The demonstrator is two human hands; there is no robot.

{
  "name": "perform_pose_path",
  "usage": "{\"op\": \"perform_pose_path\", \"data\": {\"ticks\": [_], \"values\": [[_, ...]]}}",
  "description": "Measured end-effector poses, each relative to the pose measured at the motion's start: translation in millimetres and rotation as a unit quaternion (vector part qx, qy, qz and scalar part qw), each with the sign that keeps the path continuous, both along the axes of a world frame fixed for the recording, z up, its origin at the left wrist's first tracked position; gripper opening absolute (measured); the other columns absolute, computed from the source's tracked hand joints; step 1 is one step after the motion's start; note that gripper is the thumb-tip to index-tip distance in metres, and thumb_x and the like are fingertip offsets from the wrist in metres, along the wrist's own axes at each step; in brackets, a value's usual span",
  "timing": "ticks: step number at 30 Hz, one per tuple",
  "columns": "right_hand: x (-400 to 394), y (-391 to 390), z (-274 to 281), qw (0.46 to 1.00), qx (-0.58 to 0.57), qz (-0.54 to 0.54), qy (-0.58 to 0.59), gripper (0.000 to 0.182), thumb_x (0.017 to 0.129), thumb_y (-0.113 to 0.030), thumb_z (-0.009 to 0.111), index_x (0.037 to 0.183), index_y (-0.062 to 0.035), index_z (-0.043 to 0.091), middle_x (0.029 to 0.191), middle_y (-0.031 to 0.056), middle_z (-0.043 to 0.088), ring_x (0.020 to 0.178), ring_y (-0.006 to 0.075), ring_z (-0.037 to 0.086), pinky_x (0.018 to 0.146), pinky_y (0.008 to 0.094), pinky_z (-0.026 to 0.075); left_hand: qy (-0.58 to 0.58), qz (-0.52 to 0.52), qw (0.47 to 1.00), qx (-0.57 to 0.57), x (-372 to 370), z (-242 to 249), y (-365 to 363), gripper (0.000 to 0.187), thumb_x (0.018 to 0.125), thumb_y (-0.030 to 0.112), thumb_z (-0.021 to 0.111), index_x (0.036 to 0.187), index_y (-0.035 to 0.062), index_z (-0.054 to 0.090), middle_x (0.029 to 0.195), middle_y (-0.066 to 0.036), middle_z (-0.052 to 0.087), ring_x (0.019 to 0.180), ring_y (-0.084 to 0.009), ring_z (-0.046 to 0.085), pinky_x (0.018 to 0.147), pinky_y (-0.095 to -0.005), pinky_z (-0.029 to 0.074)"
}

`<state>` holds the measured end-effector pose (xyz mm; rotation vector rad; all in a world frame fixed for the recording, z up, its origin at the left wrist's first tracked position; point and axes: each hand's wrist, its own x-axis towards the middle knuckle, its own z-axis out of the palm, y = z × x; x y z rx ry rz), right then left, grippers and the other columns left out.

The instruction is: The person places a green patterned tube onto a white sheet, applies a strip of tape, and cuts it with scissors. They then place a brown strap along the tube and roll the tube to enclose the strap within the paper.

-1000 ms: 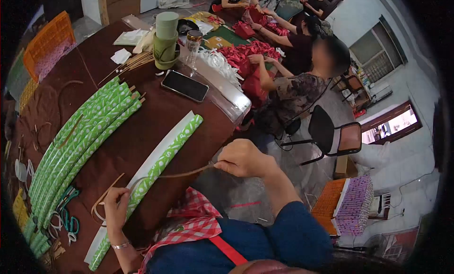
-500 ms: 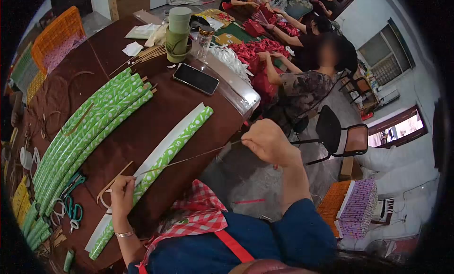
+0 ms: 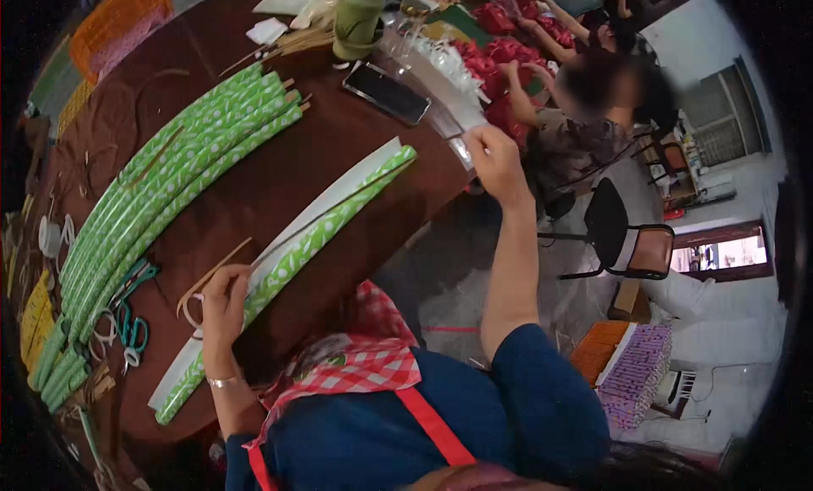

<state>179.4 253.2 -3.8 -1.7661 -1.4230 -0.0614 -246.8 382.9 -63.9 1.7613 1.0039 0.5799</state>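
Note:
My left hand [image 3: 223, 309] is closed in a pinch on a thin brown strip [image 3: 334, 205], beside the lower part of a green-and-white patterned paper [image 3: 292, 267] with a white underside. A white tape ring [image 3: 193, 309] shows beside the fingers, and a curved end of brown strip loops out above them. The strip runs up along the paper toward my right hand [image 3: 495, 162]. That hand is raised past the paper's far end, near the table edge, its fingers pinched at the strip's far end; the exact grip is hard to see.
Several rolled green patterned tubes [image 3: 169, 186] lie to the left, with teal-handled scissors [image 3: 131, 332] near them. A phone [image 3: 388, 91], a green cup [image 3: 357, 21] and white papers [image 3: 267, 31] sit toward the back. People work with red material [image 3: 508, 59]; a black chair [image 3: 608, 224] stands at right.
My right hand has moved up and away, bringing the strip from a slant across the paper to lie along its length. My left hand stays closed near the paper's lower part. The view has shifted.

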Motion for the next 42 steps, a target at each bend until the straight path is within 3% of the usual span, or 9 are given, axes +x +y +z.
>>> {"op": "perform_pose_path", "data": {"ticks": [1, 2, 6, 12, 14, 19, 26, 33, 42], "values": [[0.0, 4.8, -3.6, 0.995, -0.058, -0.015, 0.076, 0.018, 0.092, -0.016, 0.056, 0.088, 0.0013, 0.060, 0.068, 0.0076, 0.053, 0.060, 0.0138, 0.047, 0.056, 0.0309, 0.039, -0.032, 0.006, 0.999, -0.008, 0.2, 0.2, -2.4, 0.009, 0.091, 0.003, 0.054, 0.095, -0.0020, 0.060, 0.081, 0.000, 0.058, 0.075, -0.0077, 0.050, 0.066, -0.0227, 0.040], [1.9, 11.5, -11.4, 0.995, -0.066, -0.007, 0.074, 0.018, 0.092, -0.016, 0.057, 0.088, 0.0014, 0.059, 0.067, 0.0074, 0.053, 0.059, 0.0139, 0.047, 0.056, 0.0313, 0.039, -0.069, 0.011, 0.997, -0.013, 0.4, -1.6, -2.9, 0.009, 0.091, 0.003, 0.054, 0.096, -0.0018, 0.060, 0.081, 0.001, 0.058, 0.075, -0.0071, 0.050, 0.067, -0.0223, 0.040], [16.1, 33.1, -35.1, 0.989, -0.128, 0.018, 0.065, 0.018, 0.092, -0.016, 0.057, 0.087, 0.0012, 0.060, 0.067, 0.0075, 0.053, 0.059, 0.0145, 0.047, 0.056, 0.0325, 0.039, -0.029, -0.012, 0.999, 0.006, -7.4, -11.1, 0.6, 0.005, 0.090, 0.001, 0.055, 0.093, -0.0016, 0.058, 0.078, 0.001, 0.055, 0.072, -0.0053, 0.047, 0.064, -0.0202, 0.039], [15.6, 55.7, -43.8, 0.962, -0.252, 0.025, 0.106, 0.023, 0.092, -0.022, 0.057, 0.089, 0.0001, 0.061, 0.075, 0.0102, 0.059, 0.070, 0.0210, 0.055, 0.065, 0.0357, 0.044, -0.050, 0.029, 0.998, 0.030, -8.9, -18.1, 2.8, 0.010, 0.083, -0.005, 0.054, 0.091, -0.0010, 0.059, 0.074, 0.000, 0.055, 0.066, -0.0053, 0.048, 0.060, -0.0209, 0.039], [15.4, 64.8, -49.3, 0.960, -0.270, 0.004, 0.070, 0.022, 0.089, -0.020, 0.059, 0.088, 0.0019, 0.063, 0.075, 0.0072, 0.063, 0.070, 0.0132, 0.057, 0.065, 0.0304, 0.045, -0.006, 0.034, 0.996, 0.078, -8.2, -18.6, 2.9, 0.010, 0.080, -0.005, 0.055, 0.088, -0.0009, 0.060, 0.073, -0.003, 0.056, 0.065, -0.0068, 0.049, 0.059, -0.0220, 0.039], [17.9, 76.4, -66.9, 0.964, -0.264, 0.010, 0.028, 0.020, 0.088, -0.019, 0.061, 0.089, 0.0003, 0.064, 0.075, 0.0095, 0.063, 0.070, 0.0156, 0.058, 0.066, 0.0309, 0.046, 0.032, 0.033, 0.993, 0.106, -5.5, -11.7, 1.6, 0.011, 0.078, -0.005, 0.056, 0.086, -0.0014, 0.063, 0.072, -0.007, 0.058, 0.063, -0.0116, 0.052, 0.058, -0.0252, 0.040], [16.1, 79.4, -65.3, 0.960, -0.273, 0.001, 0.055, 0.022, 0.087, -0.020, 0.062, 0.089, 0.0018, 0.064, 0.074, 0.0091, 0.062, 0.069, 0.0151, 0.057, 0.065, 0.0310, 0.045, 0.042, 0.028, 0.989, 0.137, 0.0, -6.9, 2.3, 0.013, 0.076, -0.002, 0.055, 0.085, -0.0021, 0.065, 0.071, -0.012, 0.059, 0.063, -0.0213, 0.056, 0.059, -0.0312, 0.043], [24.5, 83.6, -73.4, 0.958, -0.284, 0.016, 0.046, 0.023, 0.087, -0.022, 0.063, 0.086, 0.0013, 0.065, 0.073, 0.0079, 0.062, 0.068, 0.0148, 0.057, 0.063, 0.0309, 0.045, 0.067, 0.019, 0.987, 0.147, 0.0, -5.9, 2.9, 0.014, 0.076, -0.002, 0.056, 0.085, -0.0020, 0.066, 0.071, -0.011, 0.060, 0.062, -0.0193, 0.057, 0.058, -0.0304, 0.043], [32.9, 90.7, -73.3, 0.949, -0.306, 0.054, 0.050, 0.025, 0.087, -0.023, 0.064, 0.084, 0.0021, 0.065, 0.070, 0.0058, 0.062, 0.066, 0.0121, 0.055, 0.061, 0.0297, 0.044, 0.079, 0.030, 0.994, 0.066, -0.4, -3.1, 0.5, 0.016, 0.076, -0.002, 0.056, 0.088, -0.0011, 0.067, 0.073, -0.012, 0.064, 0.063, -0.0179, 0.060, 0.059, -0.0293, 0.046]]}}
